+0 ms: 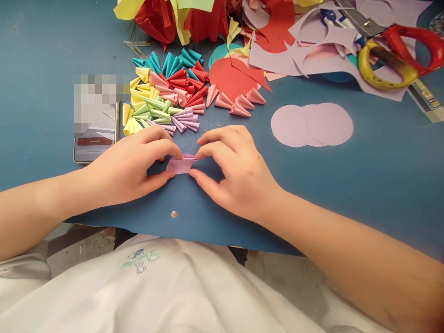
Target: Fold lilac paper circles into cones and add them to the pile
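A small piece of lilac paper (180, 165), partly rolled along its far edge, lies between my hands near the front of the blue table. My left hand (149, 159) pinches its left end, with the thumb at the near corner and the fingers at the rolled edge. At the right end, my right hand (232, 169) has thumb and fingertips closed on the paper's corners. Just beyond my hands is a pile of small rolled paper cones (163, 99) in teal, yellow, red, pink, green and lilac.
Overlapping lilac paper circles (312, 125) lie to the right. Scissors (391, 51) with red and yellow handles rest on paper offcuts (274, 51) at the back right. A phone (95, 143) is beside my left forearm. Crumpled red and yellow paper (208, 21) sits at the back.
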A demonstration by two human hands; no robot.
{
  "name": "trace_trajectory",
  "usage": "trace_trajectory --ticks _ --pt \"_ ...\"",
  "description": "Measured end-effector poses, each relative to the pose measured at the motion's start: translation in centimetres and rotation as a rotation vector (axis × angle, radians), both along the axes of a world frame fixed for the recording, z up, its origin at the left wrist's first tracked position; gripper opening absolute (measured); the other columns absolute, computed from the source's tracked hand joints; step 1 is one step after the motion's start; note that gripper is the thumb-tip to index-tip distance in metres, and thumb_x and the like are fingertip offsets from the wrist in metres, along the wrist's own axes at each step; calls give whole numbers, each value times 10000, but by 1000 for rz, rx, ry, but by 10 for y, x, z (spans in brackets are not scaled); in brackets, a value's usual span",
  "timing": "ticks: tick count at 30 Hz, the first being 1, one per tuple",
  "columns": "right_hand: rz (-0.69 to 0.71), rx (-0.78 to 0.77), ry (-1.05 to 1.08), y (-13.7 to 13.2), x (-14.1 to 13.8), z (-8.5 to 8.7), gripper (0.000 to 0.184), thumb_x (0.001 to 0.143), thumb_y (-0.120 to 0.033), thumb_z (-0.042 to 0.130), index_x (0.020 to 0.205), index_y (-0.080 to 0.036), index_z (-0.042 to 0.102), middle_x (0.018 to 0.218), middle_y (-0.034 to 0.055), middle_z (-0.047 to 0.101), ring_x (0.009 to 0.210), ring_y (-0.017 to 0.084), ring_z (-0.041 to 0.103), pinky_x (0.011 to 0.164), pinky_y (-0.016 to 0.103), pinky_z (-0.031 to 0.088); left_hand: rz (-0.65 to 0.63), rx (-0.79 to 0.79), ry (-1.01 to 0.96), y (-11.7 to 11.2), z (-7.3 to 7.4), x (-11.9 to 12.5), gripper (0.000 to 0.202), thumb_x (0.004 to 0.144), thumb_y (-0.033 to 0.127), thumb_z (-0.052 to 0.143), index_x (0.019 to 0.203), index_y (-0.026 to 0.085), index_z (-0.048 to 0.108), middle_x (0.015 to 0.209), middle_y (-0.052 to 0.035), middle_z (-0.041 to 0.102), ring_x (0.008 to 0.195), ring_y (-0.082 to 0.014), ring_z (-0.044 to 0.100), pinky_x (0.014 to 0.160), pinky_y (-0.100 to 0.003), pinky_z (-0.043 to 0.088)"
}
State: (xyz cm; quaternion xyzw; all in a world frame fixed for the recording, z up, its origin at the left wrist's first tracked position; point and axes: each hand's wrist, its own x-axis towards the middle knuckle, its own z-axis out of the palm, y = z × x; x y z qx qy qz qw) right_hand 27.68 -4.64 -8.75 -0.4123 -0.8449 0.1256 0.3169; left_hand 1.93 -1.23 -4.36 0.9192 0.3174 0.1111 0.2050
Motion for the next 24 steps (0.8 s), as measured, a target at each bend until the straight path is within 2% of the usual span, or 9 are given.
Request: trace_trajectory --ticks 3,6,9,12,15,20,24 --pt "134 6 170 1 2 4 110 1011 -145 659 963 -242 640 1103 75 812 1067 269 713 966 478 592 44 -62 -71 -1 2 3 50 1030 219 625 1072 224 652 979 -39 726 835 -185 679 724 -339 569" --pt "243 48 234 -3 3 10 168 1027 -71 619 1050 -233 656 1016 29 829 958 204 751 856 390 614 80 -84 -184 -4 6 5 135 985 132 672 1080 225 647 956 0 758 804 -153 687 730 -319 590" --pt "327 140 195 -6 7 17 200 1038 -55 622 1104 -239 663 989 31 832 893 192 748 780 367 615 2 -25 -261 -4 8 5 163 991 86 663 1060 231 686 1024 -25 782 913 -169 728 818 -341 622" --pt "395 194 56 -4 12 17 198 1080 -100 579 1044 -252 702 961 18 836 873 199 736 750 365 598 -127 27 -201 -2 5 3 199 1030 91 599 984 228 736 1132 -80 767 989 -184 746 851 -344 630" --pt "429 116 -73 0 14 11 286 1111 -105 511 1000 -225 746 935 25 827 860 189 731 757 350 594 -152 24 -92 -1 -2 0 230 1047 134 558 1004 237 759 1232 -106 729 988 -199 742 855 -352 639" --pt "442 14 53 5 13 2 234 1099 -120 563 983 -193 752 958 34 826 843 163 723 799 300 621 -166 6 -30 -2 -5 0 256 1022 208 573 1170 292 764 1268 -129 717 1087 -287 721 943 -451 643" --pt "403 24 59 7 12 2 215 1097 -136 585 996 -209 761 956 30 820 837 156 719 792 286 613 -195 24 -11 -3 -4 -1 285 1004 205 578 1200 284 769 1265 -137 723 1097 -309 711 993 -482 633"
